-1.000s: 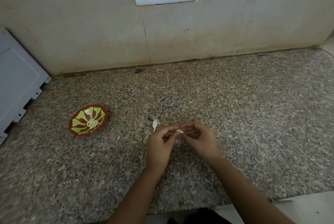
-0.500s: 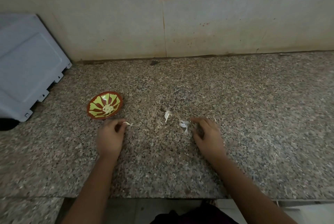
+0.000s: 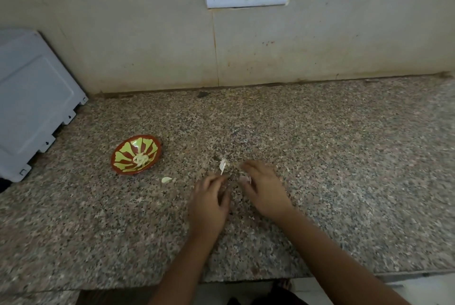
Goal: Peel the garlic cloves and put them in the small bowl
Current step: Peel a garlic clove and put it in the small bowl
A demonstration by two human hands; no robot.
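The person seems to be working between cloves. One peeled-looking clove (image 3: 166, 180) is lying bare on the counter (image 3: 344, 157), just off the small bowl (image 3: 147, 143) at its four o'clock, touching neither the bowl nor a hand. The bowl is sitting at about ten o'clock from the hands and is holding a little heap of peeled garlic (image 3: 140, 159) in its middle.

As I judge it, the next move is calling for a fine fingertip pinch on that loose clove and a short carry to the bowl, or else a start on a fresh clove.

The left hand (image 3: 209, 202) is hovering palm down over the counter with its fingers loosely bent, and nothing is showing in them. A scrap of skin (image 3: 223, 165) is lying just past its fingertips at twelve o'clock. The right hand (image 3: 266, 189) is sitting just beside it at three o'clock, fingers fairly straight and reaching down to the stone. A pale piece (image 3: 246, 178) is peeking out at its thumb side. Blur is keeping me from telling whether that piece is being pinched or only touched, or whether it is skin or clove.
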